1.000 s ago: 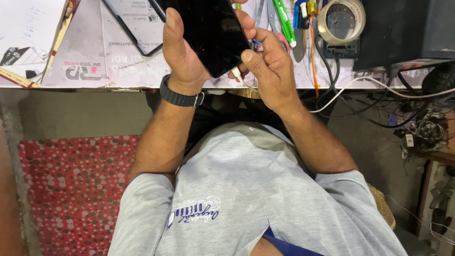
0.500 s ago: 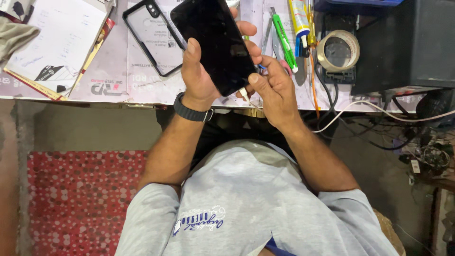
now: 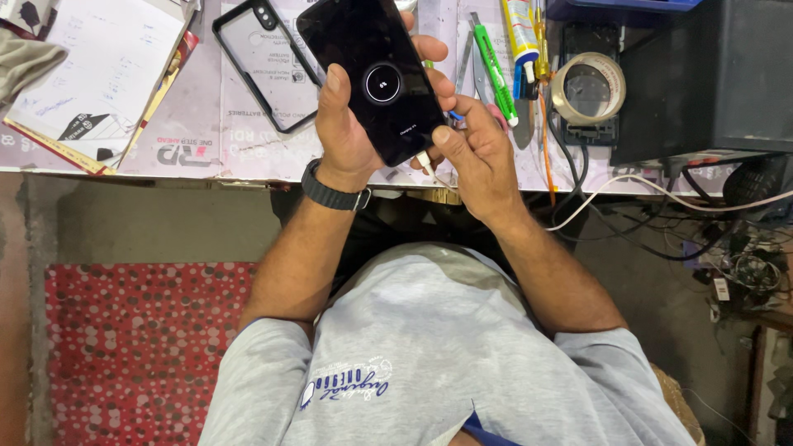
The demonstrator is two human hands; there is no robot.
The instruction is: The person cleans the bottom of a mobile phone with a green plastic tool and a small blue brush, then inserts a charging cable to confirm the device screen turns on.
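My left hand [image 3: 343,136], with a dark watch on its wrist, holds a black smartphone [image 3: 376,74] tilted above the table edge. The screen is dark except for a round ring symbol in its middle. At the phone's lower end my right hand [image 3: 477,153] pinches a white cable plug [image 3: 425,163] between thumb and fingers; the plug meets the phone's bottom edge. From under that hand the white cable [image 3: 628,192] runs off to the right.
On the table [image 3: 165,161] lie a clear phone case with a black rim [image 3: 264,66], papers and a notebook [image 3: 99,74], a green cutter [image 3: 494,70], a tube [image 3: 520,29] and a tape roll [image 3: 588,87]. A black box [image 3: 710,74] stands right. Tangled wires hang below it.
The phone's screen was fully dark and now shows a round ring symbol. Both hands with the phone sit lower in the view, and the right hand is at the phone's bottom end.
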